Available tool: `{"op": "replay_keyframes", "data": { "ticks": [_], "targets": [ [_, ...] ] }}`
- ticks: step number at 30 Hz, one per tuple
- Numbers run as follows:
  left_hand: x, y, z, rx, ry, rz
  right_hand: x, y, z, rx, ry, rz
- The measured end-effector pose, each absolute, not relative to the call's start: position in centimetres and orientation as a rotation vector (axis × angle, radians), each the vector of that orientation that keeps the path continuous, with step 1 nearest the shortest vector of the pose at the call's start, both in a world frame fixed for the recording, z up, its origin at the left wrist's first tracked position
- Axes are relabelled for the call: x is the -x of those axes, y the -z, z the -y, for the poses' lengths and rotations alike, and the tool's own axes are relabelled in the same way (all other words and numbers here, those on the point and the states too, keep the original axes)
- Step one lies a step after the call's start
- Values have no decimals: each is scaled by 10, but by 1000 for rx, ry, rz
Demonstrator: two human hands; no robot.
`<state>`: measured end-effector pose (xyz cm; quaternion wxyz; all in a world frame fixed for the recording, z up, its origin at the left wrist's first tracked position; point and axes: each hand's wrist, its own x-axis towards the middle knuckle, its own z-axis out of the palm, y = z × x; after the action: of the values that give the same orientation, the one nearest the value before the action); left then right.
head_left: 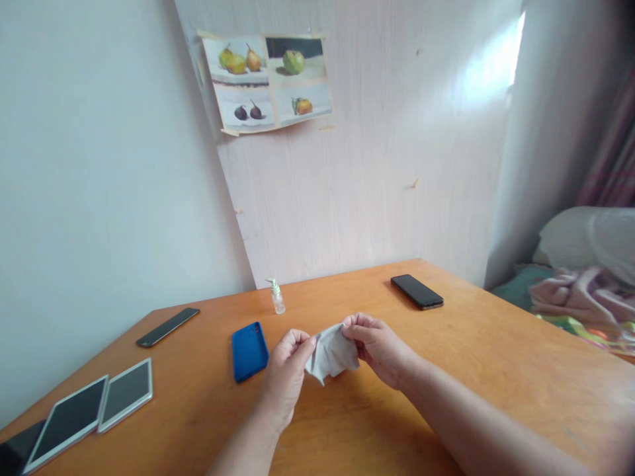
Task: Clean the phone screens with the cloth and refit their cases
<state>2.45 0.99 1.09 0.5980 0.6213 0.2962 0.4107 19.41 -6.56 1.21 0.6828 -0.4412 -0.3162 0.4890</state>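
A small grey cloth is stretched between my two hands above the wooden table. My left hand pinches its left corner between thumb and fingers. At the upper right corner, my right hand grips it the same way. The cloth hangs in folds, and a small pale reddish patch shows under its lower edge; I cannot make out what that is. Just left of my left hand lies a blue phone case, its hollow side up. Behind it stands a small clear pump bottle with a pale green top.
On the table, a black phone lies at the back right and a dark phone at the left. Two white-framed tablets and a dark device overlap at the front left. A fruit poster hangs behind.
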Motion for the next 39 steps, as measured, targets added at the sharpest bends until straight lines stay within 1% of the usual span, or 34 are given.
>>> {"op": "replay_keyframes", "data": {
  "ticks": [6, 14, 18, 25, 30, 35, 39],
  "targets": [
    [-28, -13, -4, -1428, -915, -654, -181, -19, 70, 910, -1221, 874],
    [-27, -17, 0, -1413, -839, -596, -178, -27, 75, 890, -1271, 994],
    [-28, -12, -4, -1408, -851, -621, -178, -24, 75, 954, -1224, 1005],
    [-27, -7, -10, -1304, -875, -604, -184, -26, 71, 1284, -981, 896],
    [-26, -11, -7, -1249, -866, -559, -179, -15, 68, 1231, -1054, 1031],
    [-25, -13, -4, -1286, -878, -566, -182, -6, 62, 1280, -928, 1042],
    [-25, -11, -5, -1313, -863, -635, -184, -13, 64, 1239, -958, 1009]
  ]
}}
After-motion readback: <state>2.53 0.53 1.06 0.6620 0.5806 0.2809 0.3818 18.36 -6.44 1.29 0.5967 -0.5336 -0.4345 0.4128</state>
